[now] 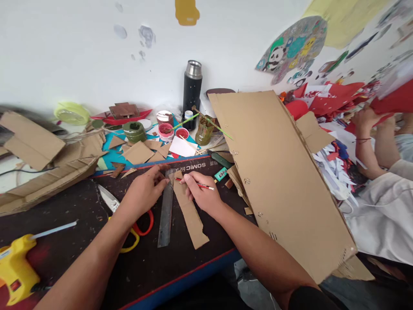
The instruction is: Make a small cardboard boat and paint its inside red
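Observation:
A narrow cardboard strip (190,215) lies on the dark table mat (138,275), with a metal ruler (165,215) close along its left side. My left hand (146,189) has its fingers bent around the upper end of the ruler. My right hand (201,191) grips a red pencil (206,186) over the upper part of the strip; the pencil's point is near the strip's edge. Scissors (111,200) with red and yellow handles lie partly under my left forearm.
A large cardboard sheet (284,181) leans at the right. Paint jars (166,131), a black flask (192,88) and cardboard scraps (138,152) stand or lie behind. A yellow glue gun (19,267) is at the lower left. Another person's hand (366,118) holds red material at the far right.

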Tool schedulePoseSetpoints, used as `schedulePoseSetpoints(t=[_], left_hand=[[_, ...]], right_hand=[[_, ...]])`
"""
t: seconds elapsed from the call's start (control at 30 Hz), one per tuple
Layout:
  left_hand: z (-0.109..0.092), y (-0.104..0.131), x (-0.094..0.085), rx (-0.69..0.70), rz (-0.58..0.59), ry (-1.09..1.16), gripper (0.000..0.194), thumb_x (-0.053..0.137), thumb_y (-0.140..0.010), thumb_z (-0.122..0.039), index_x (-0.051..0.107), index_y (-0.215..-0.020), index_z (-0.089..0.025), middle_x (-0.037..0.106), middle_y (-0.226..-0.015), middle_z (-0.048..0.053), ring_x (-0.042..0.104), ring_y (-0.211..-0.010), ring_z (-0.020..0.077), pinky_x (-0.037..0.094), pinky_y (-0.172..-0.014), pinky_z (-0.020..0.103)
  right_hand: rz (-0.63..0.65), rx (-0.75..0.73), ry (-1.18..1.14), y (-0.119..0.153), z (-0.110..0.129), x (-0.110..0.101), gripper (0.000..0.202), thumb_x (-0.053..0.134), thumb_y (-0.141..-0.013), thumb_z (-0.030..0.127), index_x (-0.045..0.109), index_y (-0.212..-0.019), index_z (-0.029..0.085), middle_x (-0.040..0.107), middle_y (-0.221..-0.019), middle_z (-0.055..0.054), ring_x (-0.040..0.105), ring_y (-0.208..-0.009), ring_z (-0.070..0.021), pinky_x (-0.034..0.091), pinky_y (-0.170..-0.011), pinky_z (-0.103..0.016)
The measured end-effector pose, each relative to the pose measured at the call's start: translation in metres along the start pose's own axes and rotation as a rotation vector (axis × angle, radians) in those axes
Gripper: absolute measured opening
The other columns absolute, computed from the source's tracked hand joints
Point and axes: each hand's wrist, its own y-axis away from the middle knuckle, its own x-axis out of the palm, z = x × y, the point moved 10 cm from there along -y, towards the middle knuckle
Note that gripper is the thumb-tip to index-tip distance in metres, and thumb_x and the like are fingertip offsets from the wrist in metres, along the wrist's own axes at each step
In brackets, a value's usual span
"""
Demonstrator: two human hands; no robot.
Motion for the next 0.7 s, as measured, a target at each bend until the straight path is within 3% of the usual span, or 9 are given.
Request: schedulePoseSetpoints(t=[0.7], left_hand=[[-0.0035,0.0022,-0.0025,-0.001,-0.036,0.009,0.053,0.052,-0.089,-0.051,0.067,-0.128,-0.019,0.073,-0.080,0.004,0.071,-0.079,0.0286,0.051,-0.078,0.038]], right_hand=[[0.030,-0.033,0.055,0.0037,0.0072,0.0013,0.053,0.056,-0.109,0.061,0.075,-0.082,0.021,0.053,-0.047,0.005,0.052,-0.042,-0.0117,0.041,-0.050,-0.025]])
